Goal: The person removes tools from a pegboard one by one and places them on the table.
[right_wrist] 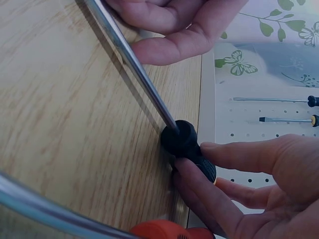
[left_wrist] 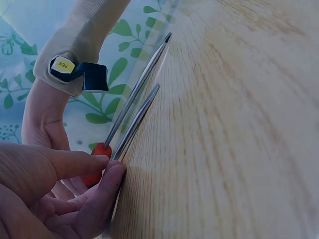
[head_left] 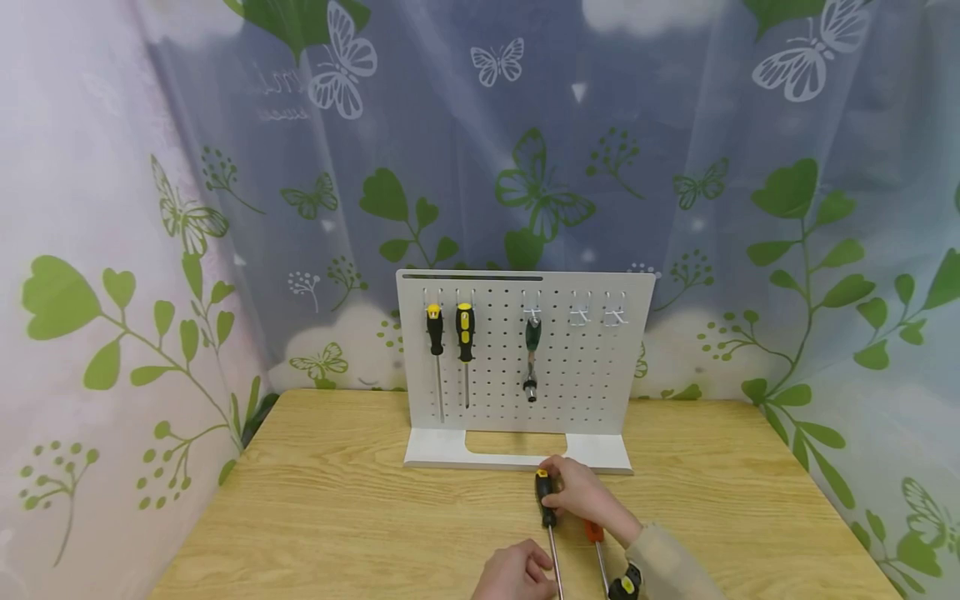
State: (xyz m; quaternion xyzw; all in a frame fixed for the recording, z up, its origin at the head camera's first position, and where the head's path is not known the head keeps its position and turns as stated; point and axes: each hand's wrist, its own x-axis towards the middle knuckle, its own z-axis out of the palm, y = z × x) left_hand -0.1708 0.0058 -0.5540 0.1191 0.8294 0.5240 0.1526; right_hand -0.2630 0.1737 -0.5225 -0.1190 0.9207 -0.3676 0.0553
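Note:
A long screwdriver (head_left: 543, 498) with a black handle and yellow end lies close over the table in front of the pegboard. My right hand (head_left: 587, 492) grips its handle between thumb and fingers, as the right wrist view also shows. Lower down, my left hand (head_left: 517, 572) has its thumb and fingertips together at the steel shaft (right_wrist: 144, 82). Beside the right wrist lies an orange-handled screwdriver (head_left: 593, 531), its shaft pointing toward me. In the left wrist view its orange handle (left_wrist: 101, 151) shows behind my left fingertips.
A white pegboard (head_left: 495, 400) stands at the back of the wooden table (head_left: 337, 500). On it hang two black-and-yellow screwdrivers (head_left: 465, 333) and a green-handled ratchet-like tool (head_left: 532, 337). Two bare hooks (head_left: 617, 314) are at its right. Patterned curtains (head_left: 450, 108) surround the table.

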